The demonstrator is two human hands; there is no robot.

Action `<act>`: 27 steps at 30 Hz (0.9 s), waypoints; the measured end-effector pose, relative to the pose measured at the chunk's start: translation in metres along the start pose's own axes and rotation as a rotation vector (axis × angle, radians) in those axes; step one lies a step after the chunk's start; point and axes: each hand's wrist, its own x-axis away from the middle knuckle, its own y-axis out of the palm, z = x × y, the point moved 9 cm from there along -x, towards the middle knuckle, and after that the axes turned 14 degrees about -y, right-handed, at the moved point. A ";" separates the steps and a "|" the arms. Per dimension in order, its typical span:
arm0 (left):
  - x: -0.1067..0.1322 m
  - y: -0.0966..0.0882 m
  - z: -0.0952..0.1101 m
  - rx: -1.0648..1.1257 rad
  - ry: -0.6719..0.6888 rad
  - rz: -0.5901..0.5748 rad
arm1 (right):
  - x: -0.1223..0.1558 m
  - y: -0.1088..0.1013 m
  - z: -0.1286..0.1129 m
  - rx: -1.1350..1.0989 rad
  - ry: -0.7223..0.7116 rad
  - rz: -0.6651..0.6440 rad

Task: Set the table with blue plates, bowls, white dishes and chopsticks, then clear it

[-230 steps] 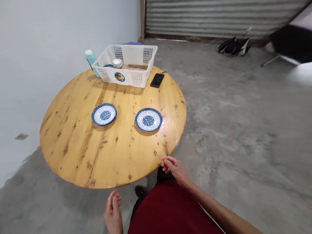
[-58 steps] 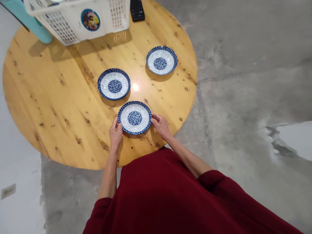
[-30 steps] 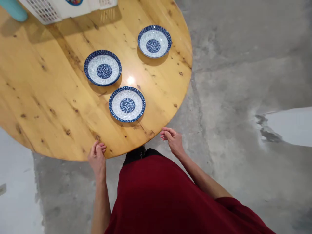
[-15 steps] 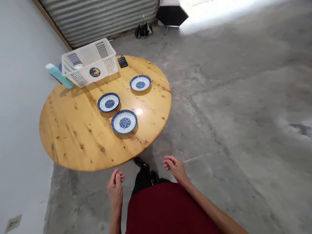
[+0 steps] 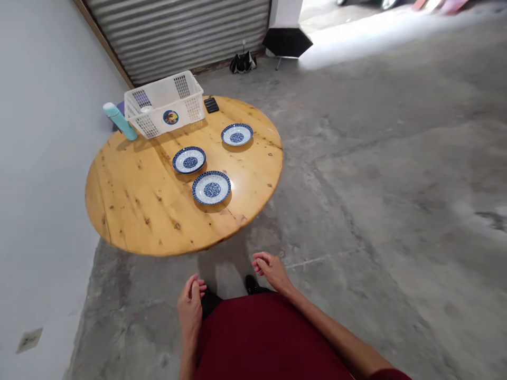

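Three round plates lie on the wooden table: a near blue-and-white plate (image 5: 211, 188), a middle plate (image 5: 189, 160) just behind it to the left, and a far plate (image 5: 236, 135) to the right. My left hand (image 5: 190, 303) is in front of the table's near edge, touching nothing, its fingers loosely bent and apart. Over the floor to the right hovers my right hand (image 5: 271, 270), also holding nothing, with fingers relaxed and slightly curled. The near plate is the closest one to both hands.
On the round table (image 5: 130, 221) stand a white plastic basket (image 5: 182, 120), a turquoise bottle (image 5: 121, 121) and a small black object (image 5: 211, 105). A wall (image 5: 43, 158) rises at the left. Behind, a black umbrella (image 5: 287, 42) lies open on the concrete floor (image 5: 380, 174).
The view has shifted, so the table and plates appear further right and the near table edge higher. Both hands remain empty, a little closer together.
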 end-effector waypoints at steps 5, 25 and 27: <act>-0.022 -0.044 0.001 -0.010 0.022 -0.042 | 0.007 0.048 0.004 0.023 0.016 0.026; -0.184 -0.287 -0.092 -0.150 -0.072 0.028 | 0.031 0.330 -0.020 0.345 -0.143 -0.311; -0.202 -0.277 -0.069 -0.176 -0.037 0.012 | 0.022 0.331 -0.013 0.270 -0.091 -0.235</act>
